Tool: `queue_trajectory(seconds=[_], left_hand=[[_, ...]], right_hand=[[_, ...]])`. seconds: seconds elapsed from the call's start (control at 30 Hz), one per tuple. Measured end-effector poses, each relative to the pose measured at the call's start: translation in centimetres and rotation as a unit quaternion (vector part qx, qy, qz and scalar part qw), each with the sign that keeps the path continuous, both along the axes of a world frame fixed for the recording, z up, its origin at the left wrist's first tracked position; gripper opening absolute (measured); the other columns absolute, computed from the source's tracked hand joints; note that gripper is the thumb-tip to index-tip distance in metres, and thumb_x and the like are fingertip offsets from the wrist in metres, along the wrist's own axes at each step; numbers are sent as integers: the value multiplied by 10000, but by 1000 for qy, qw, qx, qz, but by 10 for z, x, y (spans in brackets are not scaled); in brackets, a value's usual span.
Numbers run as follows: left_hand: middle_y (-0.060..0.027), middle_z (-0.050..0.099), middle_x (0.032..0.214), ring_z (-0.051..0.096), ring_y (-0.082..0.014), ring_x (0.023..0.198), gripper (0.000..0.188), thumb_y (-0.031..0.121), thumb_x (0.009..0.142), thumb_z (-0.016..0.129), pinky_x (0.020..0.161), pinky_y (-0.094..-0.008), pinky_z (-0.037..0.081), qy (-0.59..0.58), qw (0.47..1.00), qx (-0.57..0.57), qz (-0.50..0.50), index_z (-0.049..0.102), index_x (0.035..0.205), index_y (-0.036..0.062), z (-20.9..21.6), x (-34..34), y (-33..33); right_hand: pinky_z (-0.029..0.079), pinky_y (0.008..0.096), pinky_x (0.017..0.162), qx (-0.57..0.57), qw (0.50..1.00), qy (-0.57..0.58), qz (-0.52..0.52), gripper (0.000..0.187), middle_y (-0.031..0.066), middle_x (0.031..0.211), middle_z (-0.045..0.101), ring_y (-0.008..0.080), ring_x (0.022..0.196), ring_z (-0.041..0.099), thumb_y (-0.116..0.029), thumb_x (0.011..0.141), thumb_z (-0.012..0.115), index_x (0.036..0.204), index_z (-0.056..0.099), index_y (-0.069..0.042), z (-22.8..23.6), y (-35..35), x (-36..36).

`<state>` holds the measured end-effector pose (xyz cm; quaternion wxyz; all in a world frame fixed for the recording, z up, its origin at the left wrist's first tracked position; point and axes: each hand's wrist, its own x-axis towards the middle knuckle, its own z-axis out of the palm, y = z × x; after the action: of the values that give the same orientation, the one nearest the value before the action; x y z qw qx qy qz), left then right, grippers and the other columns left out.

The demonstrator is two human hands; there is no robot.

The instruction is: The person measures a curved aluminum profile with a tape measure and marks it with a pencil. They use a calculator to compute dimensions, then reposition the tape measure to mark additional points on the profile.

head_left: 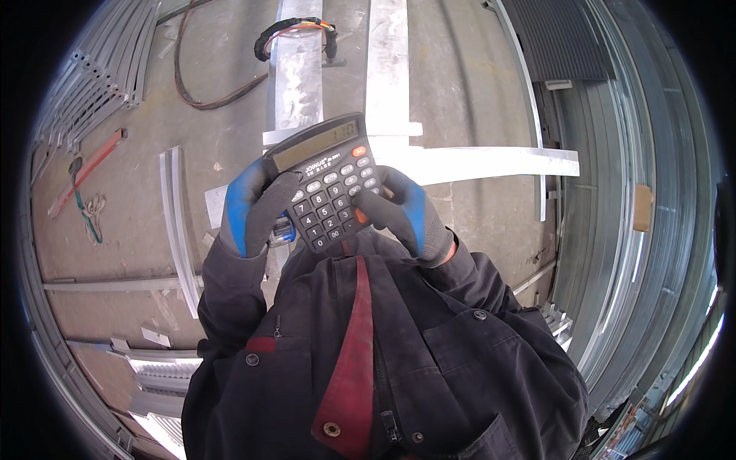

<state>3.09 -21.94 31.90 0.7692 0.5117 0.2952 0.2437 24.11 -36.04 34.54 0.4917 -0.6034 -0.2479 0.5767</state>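
A black desk calculator (pixel 328 201) with a grey display, white-marked keys and a few orange keys is held up in front of my chest, tilted a little. My left hand (pixel 257 202), in a grey and blue work glove, grips its left side with the thumb over the front edge. Gloved the same way, my right hand (pixel 404 212) holds the right side, its thumb over the keys at the right. The fingers behind the calculator are hidden. Below my left hand shows a small blue and clear object (pixel 284 230), mostly covered, whose kind I cannot make out.
Flat silvery metal strips (pixel 387 69) lie on the concrete floor ahead, with a crosswise strip (pixel 498 162). A looped cable bundle (pixel 264 47) rests on one. Stacked metal frames (pixel 100 73) stand far left, near a red bar (pixel 88 172). Long metal profiles (pixel 606 222) line the right.
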Motion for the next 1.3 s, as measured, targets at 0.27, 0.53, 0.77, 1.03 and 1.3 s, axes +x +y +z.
queue_trajectory(seconds=[0.27,0.53,0.77,1.03,1.3], left_hand=[[-141,681,1321,637,-173,1182,474,183,1057,589,1031,-323,509,-5,1000,-30,3,566,1449,-82,-1,2,1],[-145,678,1321,646,-178,1178,494,191,1044,594,1023,-326,517,-21,998,-58,3,562,1454,-83,-1,1,3],[-146,677,1323,650,-185,1175,534,227,1028,604,1021,-325,517,-6,997,-72,1,556,1461,-81,-2,-2,6],[-130,678,1311,645,-167,1161,536,235,1031,601,1005,-317,521,-17,997,-80,4,555,1470,-69,-5,-4,8],[-117,682,1301,652,-155,1137,511,228,1033,599,987,-309,529,-16,995,-96,-14,570,1454,-60,-4,-6,9]], right_hand=[[597,295,888,-18,999,-18,30,400,128,1178,728,141,1029,704,-189,1031,677,1313,608,86,8,2,5],[582,309,942,-7,999,-22,44,423,134,1206,724,155,1082,688,-212,1051,658,1342,595,87,11,3,5],[578,309,933,7,999,-27,41,433,126,1179,724,146,1077,681,-242,1048,671,1322,609,86,9,0,4],[568,280,885,24,999,-24,14,435,101,1103,737,122,1015,676,-274,1032,689,1271,650,87,-4,0,-2],[536,325,1019,-5,999,-13,53,446,118,1278,703,165,1167,656,-199,1060,632,1415,580,67,-8,-6,-3]])
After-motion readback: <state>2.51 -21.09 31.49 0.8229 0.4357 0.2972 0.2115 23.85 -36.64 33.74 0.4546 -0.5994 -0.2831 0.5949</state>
